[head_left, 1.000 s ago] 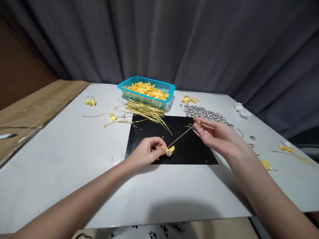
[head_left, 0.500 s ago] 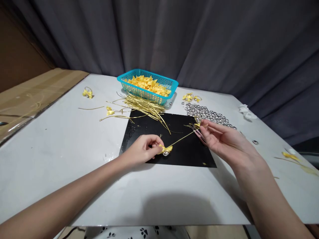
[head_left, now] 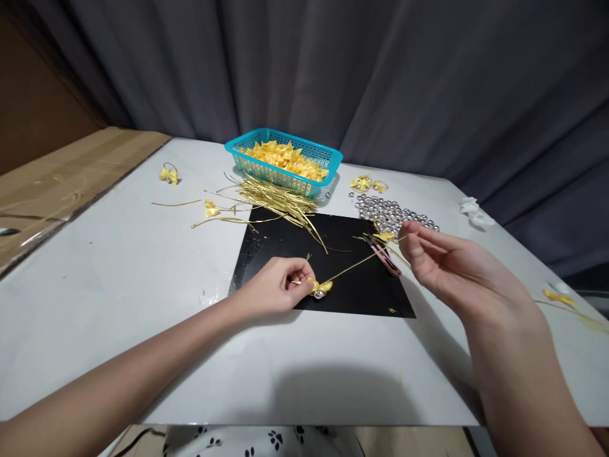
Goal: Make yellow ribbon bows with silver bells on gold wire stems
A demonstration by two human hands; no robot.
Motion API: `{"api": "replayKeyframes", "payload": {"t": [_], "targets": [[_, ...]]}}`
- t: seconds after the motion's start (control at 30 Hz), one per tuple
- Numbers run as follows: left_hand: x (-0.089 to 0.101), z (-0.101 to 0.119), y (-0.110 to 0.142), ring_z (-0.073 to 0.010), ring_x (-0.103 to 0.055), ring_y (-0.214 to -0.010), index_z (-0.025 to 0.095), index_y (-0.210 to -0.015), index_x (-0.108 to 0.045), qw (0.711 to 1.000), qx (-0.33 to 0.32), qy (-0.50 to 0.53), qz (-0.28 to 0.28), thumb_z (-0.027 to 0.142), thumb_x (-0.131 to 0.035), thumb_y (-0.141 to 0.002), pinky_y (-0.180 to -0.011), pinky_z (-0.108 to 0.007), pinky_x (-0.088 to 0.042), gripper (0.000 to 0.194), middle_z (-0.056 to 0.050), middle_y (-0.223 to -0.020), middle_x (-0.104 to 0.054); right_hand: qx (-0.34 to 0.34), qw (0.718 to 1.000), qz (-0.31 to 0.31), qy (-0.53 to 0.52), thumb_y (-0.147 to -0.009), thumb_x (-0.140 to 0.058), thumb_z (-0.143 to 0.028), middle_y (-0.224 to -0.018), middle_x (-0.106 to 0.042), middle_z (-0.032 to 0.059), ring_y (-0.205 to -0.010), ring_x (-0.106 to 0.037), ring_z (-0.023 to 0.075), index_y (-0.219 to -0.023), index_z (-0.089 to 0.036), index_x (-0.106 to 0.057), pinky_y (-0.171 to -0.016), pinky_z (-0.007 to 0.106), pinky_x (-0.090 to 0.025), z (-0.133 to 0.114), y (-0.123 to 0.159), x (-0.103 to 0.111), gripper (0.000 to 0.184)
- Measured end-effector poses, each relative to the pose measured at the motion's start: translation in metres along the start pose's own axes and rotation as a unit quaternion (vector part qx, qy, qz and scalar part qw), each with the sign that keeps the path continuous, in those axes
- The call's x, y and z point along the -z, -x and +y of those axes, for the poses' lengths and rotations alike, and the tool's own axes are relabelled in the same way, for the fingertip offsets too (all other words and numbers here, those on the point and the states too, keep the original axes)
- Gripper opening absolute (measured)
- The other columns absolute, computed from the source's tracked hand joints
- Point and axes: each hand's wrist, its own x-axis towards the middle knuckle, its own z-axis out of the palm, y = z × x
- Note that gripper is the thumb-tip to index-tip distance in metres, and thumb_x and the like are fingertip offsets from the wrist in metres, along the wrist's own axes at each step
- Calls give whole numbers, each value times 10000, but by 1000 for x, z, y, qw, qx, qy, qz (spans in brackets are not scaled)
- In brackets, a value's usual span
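Note:
My left hand (head_left: 280, 284) pinches a small yellow ribbon bow (head_left: 326, 287) over the front of a black mat (head_left: 352, 301). A shiny silver bead (head_left: 319, 294) sits at the bow's middle. From the bow a thin gold cord (head_left: 356, 264) runs taut, up and to the right, to the fingertips of my right hand (head_left: 461, 273). Thumb and fingers there are pinched on the cord. Below the cord, at the mat's right side, lies a slim pink tool (head_left: 391, 263) with dark parts; its kind is unclear. Another yellow bow (head_left: 384, 237) rests beside it.
A turquoise basket (head_left: 335, 155) of yellow bows stands at the back. Before it lies a bundle of gold cords (head_left: 278, 200). Silver beads (head_left: 390, 212) are heaped behind my right hand. Corded bows (head_left: 169, 174) lie at the left, and a crumpled white tissue (head_left: 476, 211) at the right.
My right hand has moved right and slightly up, so a longer stretch of cord shows and the pink tool is uncovered. My left hand stays nearly in place with the bow.

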Motion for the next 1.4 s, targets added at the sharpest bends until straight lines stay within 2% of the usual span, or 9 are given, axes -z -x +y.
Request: {"api": "replayKeyframes", "payload": {"t": [0.1,0.2,0.53,0.67,0.9,1.03,1.13,1.23,1.4], "targets": [[0,0,-1,-79,-346,-495,154,-691,-531,1000,-3,-18,3,225,-515,-772,-464,-220,-244,110,45,-552,-404,-85,989,104,-65,-883,-418,-38,-664,-588,32,-499,-611,48,-832,-85,-604,-535,63,-560,-6,11,-10,199],[1,0,-1,-80,-346,-504,155,-687,-525,1000,-4,-16,0,224,-514,-772,-469,-222,-247,111,44,-558,-406,-67,989,110,-78,-884,-413,-31,-704,-588,41,-527,-623,53,-892,-75,-591,-560,65,-562,-8,12,-12,184],[1,0,2,-87,-325,-525,167,-672,-504,1000,-4,23,-15,242,-513,-765,-488,-235,-240,119,46,-573,-376,-96,993,37,-63,-890,-403,-60,-706,-609,16,-567,-624,40,-822,-138,-602,-561,58,-547,3,-8,-5,225],[0,0,1,-88,-334,-529,163,-682,-523,999,0,32,-5,254,-521,-769,-494,-233,-242,126,43,-575,-387,-28,998,-47,-8,-865,-489,-145,-689,-614,-1,-580,-624,71,-716,-175,-590,-542,140,-563,13,1,-8,182],[-1,-4,-4,-88,-368,-556,151,-728,-539,997,15,66,37,260,-530,-768,-524,-228,-267,117,32,-610,-453,-14,970,-212,117,-741,-675,-269,-582,-451,-73,-382,-354,19,-694,-180,-543,-417,160,-486,33,28,-15,166],[0,-6,-4,-94,-388,-572,153,-748,-546,997,16,62,52,271,-520,-783,-536,-230,-280,125,25,-634,-478,53,964,-207,156,-762,-634,-270,-810,-589,-2,-447,-443,36,-775,-179,-591,-429,171,-489,28,30,-12,101],[0,-4,-2,-93,-373,-558,155,-738,-548,997,19,49,50,267,-520,-787,-522,-228,-268,126,33,-612,-459,114,971,-180,112,-759,-617,-232,-618,-510,-34,-407,-401,44,-786,-206,-601,-359,134,-417,14,30,-7,41],[-1,-1,-2,-96,-393,-572,154,-735,-545,997,23,49,52,274,-515,-794,-527,-226,-280,136,23,-633,-487,108,975,-178,73,-763,-616,-216,-501,-303,-73,-354,-235,33,-739,-209,-584,-272,100,-260,6,33,-5,40],[-2,0,-3,-103,-459,-602,153,-748,-540,993,27,95,66,270,-521,-799,-554,-226,-325,130,3,-670,-547,84,969,-203,115,-723,-665,-258,-569,-332,-62,-428,-270,42,-821,-206,-598,-336,114,-333,26,38,-14,130]]}}
